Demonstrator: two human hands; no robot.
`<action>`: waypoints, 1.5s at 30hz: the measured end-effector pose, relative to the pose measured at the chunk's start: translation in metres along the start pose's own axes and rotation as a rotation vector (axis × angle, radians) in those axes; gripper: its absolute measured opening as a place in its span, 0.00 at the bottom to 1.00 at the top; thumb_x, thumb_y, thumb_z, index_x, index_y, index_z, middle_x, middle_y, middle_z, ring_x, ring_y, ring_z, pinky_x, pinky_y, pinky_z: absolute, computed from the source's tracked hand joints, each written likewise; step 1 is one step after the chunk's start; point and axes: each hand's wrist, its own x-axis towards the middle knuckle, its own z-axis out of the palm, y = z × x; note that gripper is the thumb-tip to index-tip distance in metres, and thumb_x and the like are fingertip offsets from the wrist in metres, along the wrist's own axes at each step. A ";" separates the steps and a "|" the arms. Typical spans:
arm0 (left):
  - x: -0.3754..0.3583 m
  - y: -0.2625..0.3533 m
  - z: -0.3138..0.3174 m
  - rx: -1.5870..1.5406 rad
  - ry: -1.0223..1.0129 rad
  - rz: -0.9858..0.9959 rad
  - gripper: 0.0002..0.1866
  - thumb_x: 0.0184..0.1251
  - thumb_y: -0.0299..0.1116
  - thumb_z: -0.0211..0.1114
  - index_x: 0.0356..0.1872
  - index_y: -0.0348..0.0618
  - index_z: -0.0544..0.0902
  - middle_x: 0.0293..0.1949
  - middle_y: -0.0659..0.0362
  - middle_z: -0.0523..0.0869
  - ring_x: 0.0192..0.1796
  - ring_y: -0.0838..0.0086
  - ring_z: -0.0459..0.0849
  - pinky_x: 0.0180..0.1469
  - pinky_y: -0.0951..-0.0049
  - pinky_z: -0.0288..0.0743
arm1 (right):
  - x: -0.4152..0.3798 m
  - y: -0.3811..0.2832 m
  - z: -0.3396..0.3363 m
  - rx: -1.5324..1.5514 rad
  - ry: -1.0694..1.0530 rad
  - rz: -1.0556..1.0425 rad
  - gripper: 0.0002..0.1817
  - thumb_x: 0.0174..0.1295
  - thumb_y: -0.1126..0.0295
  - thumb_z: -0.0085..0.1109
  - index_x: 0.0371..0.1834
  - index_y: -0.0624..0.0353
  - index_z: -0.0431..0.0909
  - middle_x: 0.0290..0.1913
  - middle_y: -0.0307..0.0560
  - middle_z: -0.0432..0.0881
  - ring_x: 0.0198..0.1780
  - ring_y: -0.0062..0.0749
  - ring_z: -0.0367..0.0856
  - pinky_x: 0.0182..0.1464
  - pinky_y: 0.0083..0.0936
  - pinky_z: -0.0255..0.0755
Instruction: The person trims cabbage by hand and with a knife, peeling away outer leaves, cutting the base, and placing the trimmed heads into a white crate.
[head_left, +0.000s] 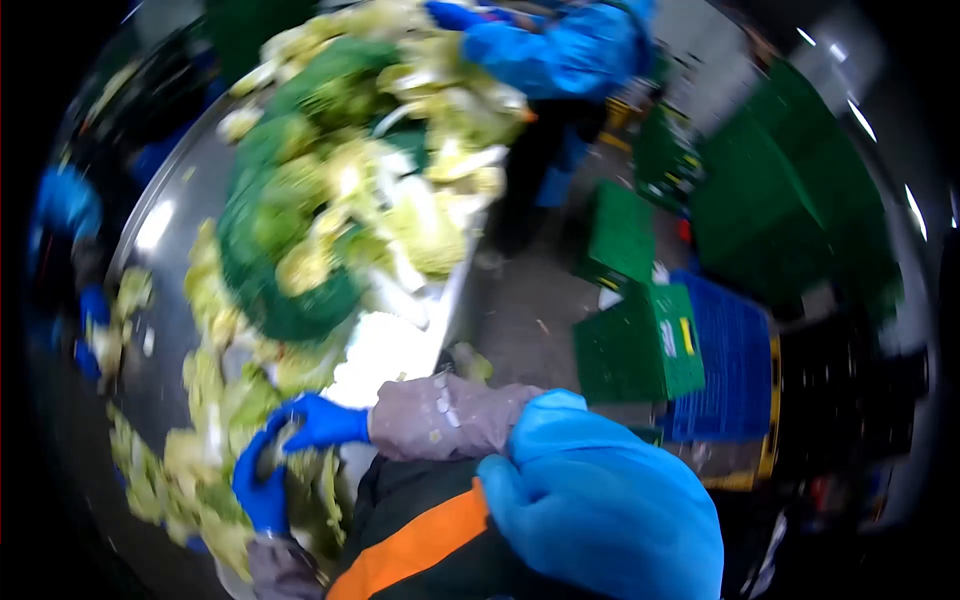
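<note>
Both blue-gloved hands are close together over the near end of the metal table, among loose cabbage leaves [205, 385]. My right hand [325, 422] reaches in from the right with its fingers curved. Facing it from below, my left hand [262, 490] has its fingers bent upward, their tips near those of the right. A dim greyish-green thing lies between the two hands, too blurred to name. Just beyond them a green net bag [245, 265] curls around napa cabbages [430, 235] and pale trimmed leaves heaped on the table.
The metal table [165, 205] has a bright rim. A co-worker in a blue sleeve [560, 50] works at its far end; another co-worker's gloved hand [92, 310] is at its left side. Green crates [640, 340] and a blue crate [715, 370] stand on the floor to the right.
</note>
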 end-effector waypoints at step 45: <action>-0.098 0.023 0.031 0.291 -0.037 -0.441 0.56 0.37 0.50 0.75 0.66 0.33 0.54 0.63 0.38 0.60 0.67 0.43 0.55 0.70 0.52 0.45 | -0.005 -0.007 -0.096 -0.868 0.297 0.076 0.23 0.49 0.65 0.66 0.49 0.59 0.74 0.42 0.53 0.81 0.41 0.42 0.81 0.40 0.32 0.73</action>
